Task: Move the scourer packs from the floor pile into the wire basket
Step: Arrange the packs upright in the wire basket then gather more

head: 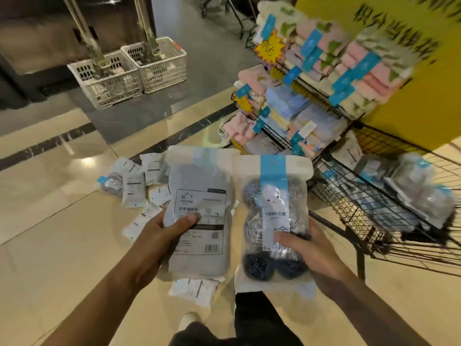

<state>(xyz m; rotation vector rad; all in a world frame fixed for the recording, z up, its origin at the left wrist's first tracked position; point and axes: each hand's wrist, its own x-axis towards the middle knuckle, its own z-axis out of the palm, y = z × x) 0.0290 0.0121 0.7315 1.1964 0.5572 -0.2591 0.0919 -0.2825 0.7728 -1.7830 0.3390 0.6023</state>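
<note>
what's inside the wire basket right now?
The wire basket at right already holds several scourer packs, blurred, stacked toward its far side. Their count is unclear, and whatever lies under them is covered.

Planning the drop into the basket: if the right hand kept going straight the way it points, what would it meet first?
The right hand, gripping a scourer pack, points up-left; probably the towel rack first, not the wire basket, though depth is unclear.
</note>
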